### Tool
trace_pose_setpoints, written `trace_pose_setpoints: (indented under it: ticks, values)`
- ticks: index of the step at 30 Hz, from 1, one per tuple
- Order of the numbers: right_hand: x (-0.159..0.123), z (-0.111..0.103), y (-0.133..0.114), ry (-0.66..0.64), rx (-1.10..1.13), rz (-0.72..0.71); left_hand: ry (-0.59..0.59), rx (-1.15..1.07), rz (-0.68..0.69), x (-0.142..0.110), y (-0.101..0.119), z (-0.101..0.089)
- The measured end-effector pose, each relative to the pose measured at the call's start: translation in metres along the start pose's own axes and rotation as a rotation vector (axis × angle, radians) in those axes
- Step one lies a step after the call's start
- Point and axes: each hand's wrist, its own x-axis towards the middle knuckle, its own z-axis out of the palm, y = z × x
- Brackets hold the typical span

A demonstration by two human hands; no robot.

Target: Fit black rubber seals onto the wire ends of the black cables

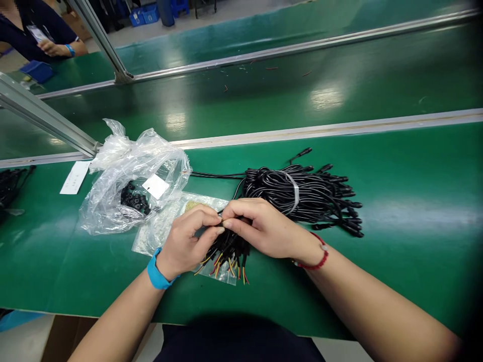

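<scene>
My left hand (192, 239) and my right hand (260, 226) meet fingertip to fingertip, both closed in a pinch. A thin black cable runs into the fingers of my right hand. Something small and dark sits between the left fingertips, mostly hidden. Just beyond my right hand lies a bundle of black cables (269, 186), tied with a pale band, its connector ends pointing right. Stripped cable ends with red, yellow and black wires (230, 266) fan out below my hands. Left of them, a clear plastic bag (109, 196) holds several small black parts (134, 198).
A flat clear bag (147, 239) lies partly under my hands. White paper labels (75, 177) rest by the bag. More black cables (13, 186) lie at the far left. A metal post (45, 113) and rail border the green table (396, 201). Another person sits beyond, top left.
</scene>
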Motion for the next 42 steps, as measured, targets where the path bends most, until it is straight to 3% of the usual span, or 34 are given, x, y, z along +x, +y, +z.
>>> trace_pose_setpoints:
  ticks: [6, 11, 22, 28, 42]
  values:
    - [-0.001, 0.001, -0.001, 0.129, -0.195, -0.109, 0.11, -0.137, -0.082, -0.003, -0.004, -0.004]
    - [-0.002, 0.004, 0.002, 0.192, -0.276, -0.146, 0.094, -0.126, -0.107, -0.004, -0.006, -0.003]
    - [-0.002, 0.015, 0.005, 0.163, -0.394, -0.1, 0.075, 0.061, -0.077, -0.001, -0.006, 0.009]
    - [0.0, 0.006, 0.001, 0.168, -0.498, -0.153, 0.141, 0.061, -0.101, -0.002, -0.006, 0.006]
    - [-0.001, 0.001, 0.003, 0.071, -0.413, -0.154, 0.109, 0.1, 0.047, 0.0, -0.008, 0.014]
